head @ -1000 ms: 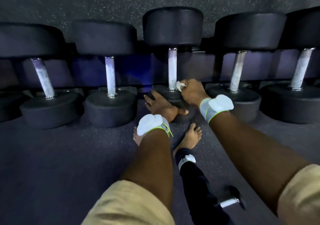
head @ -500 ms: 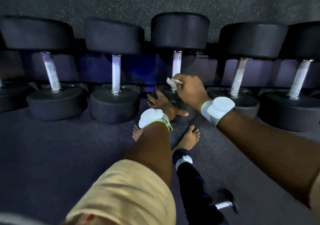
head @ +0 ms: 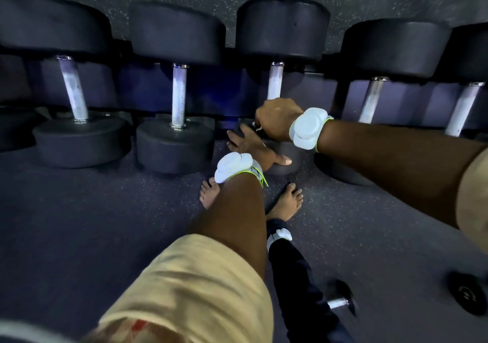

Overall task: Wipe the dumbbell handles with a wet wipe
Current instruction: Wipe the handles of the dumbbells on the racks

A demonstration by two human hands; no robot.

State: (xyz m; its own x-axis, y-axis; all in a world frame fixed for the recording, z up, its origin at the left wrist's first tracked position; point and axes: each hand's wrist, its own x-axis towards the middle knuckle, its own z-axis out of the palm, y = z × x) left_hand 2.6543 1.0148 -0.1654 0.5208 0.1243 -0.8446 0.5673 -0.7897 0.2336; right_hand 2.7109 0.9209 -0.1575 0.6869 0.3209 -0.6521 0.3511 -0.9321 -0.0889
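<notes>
Several black dumbbells stand in a row on the floor with silver handles. My right hand (head: 277,118) is wrapped round the lower part of the middle dumbbell's handle (head: 275,81). A scrap of the white wet wipe (head: 256,126) peeks out under its fingers. My left hand (head: 253,147) lies flat, fingers spread, on that dumbbell's near head (head: 285,155). Neighbouring handles are to the left (head: 178,95) and right (head: 369,99).
My bare feet (head: 286,202) stand on the speckled rubber floor just before the row. A small dumbbell (head: 340,300) lies by my right leg, and a black plate (head: 467,295) lies at the lower right. Open floor stretches to the left.
My right hand with the wipe has slid along the middle handle and now covers its lower end. The left hand stays on the head. The view has shifted closer.
</notes>
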